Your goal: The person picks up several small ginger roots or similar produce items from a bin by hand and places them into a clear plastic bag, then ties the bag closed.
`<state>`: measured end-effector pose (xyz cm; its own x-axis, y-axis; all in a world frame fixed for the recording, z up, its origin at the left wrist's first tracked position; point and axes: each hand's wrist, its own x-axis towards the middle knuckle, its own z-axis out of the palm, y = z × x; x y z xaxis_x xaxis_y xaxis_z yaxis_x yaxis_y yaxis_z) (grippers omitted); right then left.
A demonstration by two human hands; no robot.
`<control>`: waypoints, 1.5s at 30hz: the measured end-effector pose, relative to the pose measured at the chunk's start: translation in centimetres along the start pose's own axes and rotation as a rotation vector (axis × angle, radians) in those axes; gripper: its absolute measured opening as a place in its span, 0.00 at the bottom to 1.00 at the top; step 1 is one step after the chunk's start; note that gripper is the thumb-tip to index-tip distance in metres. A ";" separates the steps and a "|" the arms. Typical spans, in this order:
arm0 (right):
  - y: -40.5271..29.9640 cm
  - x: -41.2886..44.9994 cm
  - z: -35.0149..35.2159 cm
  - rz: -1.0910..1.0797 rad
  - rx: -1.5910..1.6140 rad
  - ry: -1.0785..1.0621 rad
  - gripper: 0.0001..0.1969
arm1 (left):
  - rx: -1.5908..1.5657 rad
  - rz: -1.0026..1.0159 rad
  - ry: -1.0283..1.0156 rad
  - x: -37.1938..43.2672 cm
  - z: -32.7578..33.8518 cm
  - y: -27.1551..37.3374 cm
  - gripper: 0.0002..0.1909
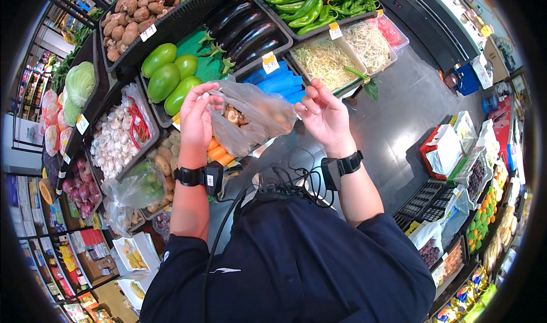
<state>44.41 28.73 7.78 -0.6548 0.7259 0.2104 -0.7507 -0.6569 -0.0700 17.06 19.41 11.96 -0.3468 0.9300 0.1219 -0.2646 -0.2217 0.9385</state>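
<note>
A thin translucent plastic bag (pixel 256 128) with brown mushrooms (pixel 234 115) inside is held up in front of me, over several carrots (pixel 219 153). My left hand (pixel 198 109) pinches the bag's left edge between thumb and fingers. At its right end, my right hand (pixel 323 115) has its palm up and fingers curled, the lower fingertips at the plastic. Whether those fingers grip the film cannot be made out. Beyond the bag lie blue net-wrapped items (pixel 277 82), and green gourds (pixel 166 81) lie just past my left hand.
Black crates hold eggplants (pixel 248 28), green peppers (pixel 307 6) and shiitake mushrooms (pixel 132 19). Bean sprouts (pixel 327 62) stand beyond my right hand. Garlic (pixel 115 139) and a tied bag of green produce (pixel 143 184) are at the left. Fruit crates (pixel 474 175) line the right, across the dark floor (pixel 384 130).
</note>
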 end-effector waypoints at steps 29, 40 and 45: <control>13.1 5.6 4.4 -0.309 -1.015 0.080 0.23 | 0.030 -0.071 -0.428 3.5 -4.5 0.2 0.09; 14.4 7.8 1.8 -0.384 -0.825 0.524 0.15 | -0.063 -0.125 -0.436 3.7 -6.6 0.6 0.08; 12.7 7.4 -0.6 -0.200 -0.502 0.539 0.11 | 0.021 0.014 -0.417 3.7 -6.2 -0.7 0.12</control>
<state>30.01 25.86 7.89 -0.3579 0.9048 -0.2306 -0.7246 -0.4249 -0.5426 10.38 21.21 9.75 0.0455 0.9669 0.2510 -0.2428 -0.2330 0.9417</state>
